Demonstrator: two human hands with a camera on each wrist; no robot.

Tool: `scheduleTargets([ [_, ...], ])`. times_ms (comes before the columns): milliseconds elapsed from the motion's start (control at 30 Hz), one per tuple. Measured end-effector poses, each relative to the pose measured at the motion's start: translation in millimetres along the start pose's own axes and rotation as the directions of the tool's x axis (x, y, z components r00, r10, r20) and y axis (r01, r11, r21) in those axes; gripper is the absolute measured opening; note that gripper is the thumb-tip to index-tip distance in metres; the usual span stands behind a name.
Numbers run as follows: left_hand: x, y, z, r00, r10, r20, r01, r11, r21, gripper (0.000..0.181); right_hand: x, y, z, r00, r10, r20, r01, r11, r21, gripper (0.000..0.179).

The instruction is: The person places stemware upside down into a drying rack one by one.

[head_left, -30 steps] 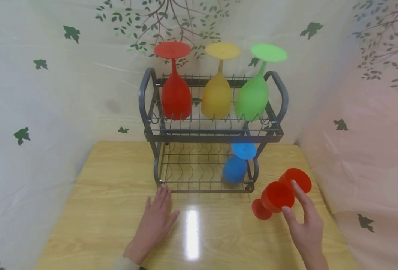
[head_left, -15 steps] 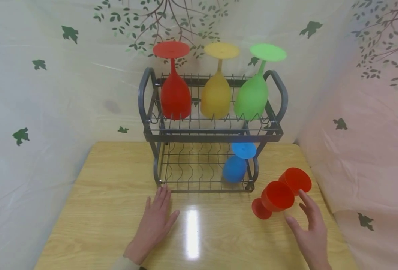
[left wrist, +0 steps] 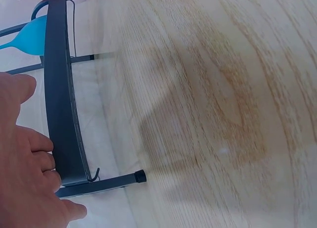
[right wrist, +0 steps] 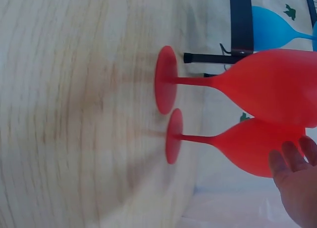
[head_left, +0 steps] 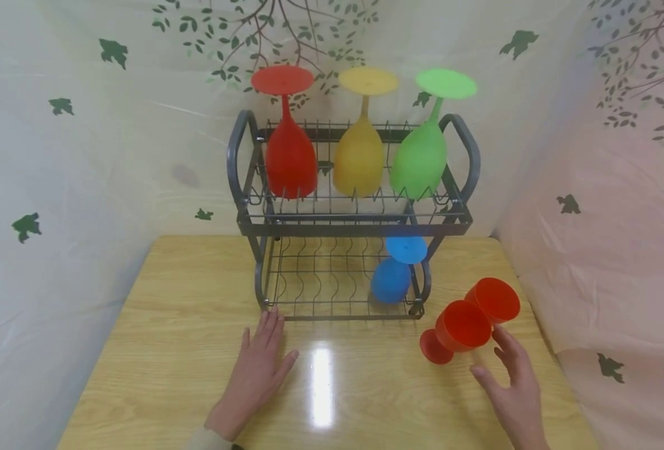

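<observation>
While your left hand (head_left: 256,370) stays flat, your loose-fingered right hand (head_left: 513,389) has quit the front glass (head_left: 462,326) near the bench edge (head_left: 543,339).

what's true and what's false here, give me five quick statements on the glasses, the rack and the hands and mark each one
1. The blue glass is upside down on the lower tier of the rack. True.
2. The upper tier holds four glasses. False: it holds three, a red one, a yellow one and a green one.
3. The two red glasses on the table stand upright. True.
4. The left hand grips the blue glass. False: it is at the rack's front edge.
5. The right hand is beside the two red glasses. True.
</observation>
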State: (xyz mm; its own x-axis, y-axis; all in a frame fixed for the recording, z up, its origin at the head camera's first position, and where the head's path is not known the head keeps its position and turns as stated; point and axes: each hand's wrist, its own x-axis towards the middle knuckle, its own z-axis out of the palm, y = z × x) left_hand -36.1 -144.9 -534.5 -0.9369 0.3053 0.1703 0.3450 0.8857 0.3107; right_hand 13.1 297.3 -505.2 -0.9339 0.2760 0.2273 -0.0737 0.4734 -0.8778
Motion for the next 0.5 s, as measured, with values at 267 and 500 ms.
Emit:
scheduleTargets([
  [267, -1.7, -1.1, 2.1, 1.0, -0.004, -0.006, 0.004, 1.0, -0.011, 0.076, 3.9, 4.2, 10.3, 0.986, 0.164, 0.033, -0.163, 0.986, -0.024, 0.086],
  [500, -2.1, -1.9, 4.4, 1.0, 0.004, -0.012, -0.004, 1.0, -0.017, 0.077, 8.9, 4.8, 22.5, 0.967, 0.254, -0.008, -0.253, 0.967, 0.012, 0.082],
])
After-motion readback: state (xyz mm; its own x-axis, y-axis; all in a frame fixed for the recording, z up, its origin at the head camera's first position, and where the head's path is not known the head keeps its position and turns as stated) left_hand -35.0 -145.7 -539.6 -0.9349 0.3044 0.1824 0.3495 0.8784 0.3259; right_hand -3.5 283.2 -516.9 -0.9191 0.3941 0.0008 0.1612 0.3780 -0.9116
